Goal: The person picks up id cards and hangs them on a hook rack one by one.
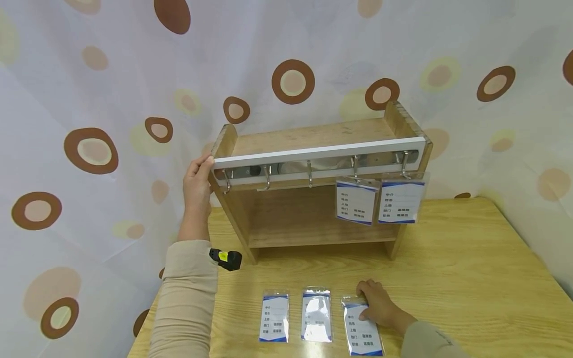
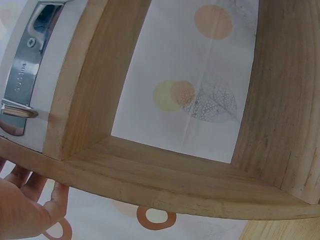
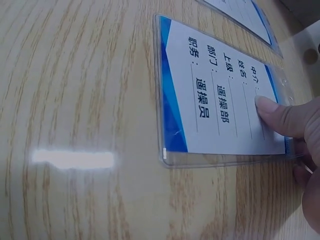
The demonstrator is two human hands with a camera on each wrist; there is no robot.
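My left hand (image 1: 197,181) grips the upper left corner of a wooden shelf (image 1: 322,214), its fingers against the outer face of the side panel (image 2: 165,187). Across the shelf's front runs a white rail with several metal hooks (image 1: 310,174). Two clear-sleeved name badges hang at its right end, one badge (image 1: 355,201) beside the other badge (image 1: 400,201). On the table my right hand (image 1: 380,306) pinches the top of a third badge (image 3: 215,95), thumb on its printed face and fingers at the edge beneath.
Two more badges lie in a row to the left of the right hand, a left badge (image 1: 274,318) and a middle badge (image 1: 316,315). The wooden table (image 1: 483,278) extends to the right. A spotted curtain (image 1: 335,40) stands close behind the shelf.
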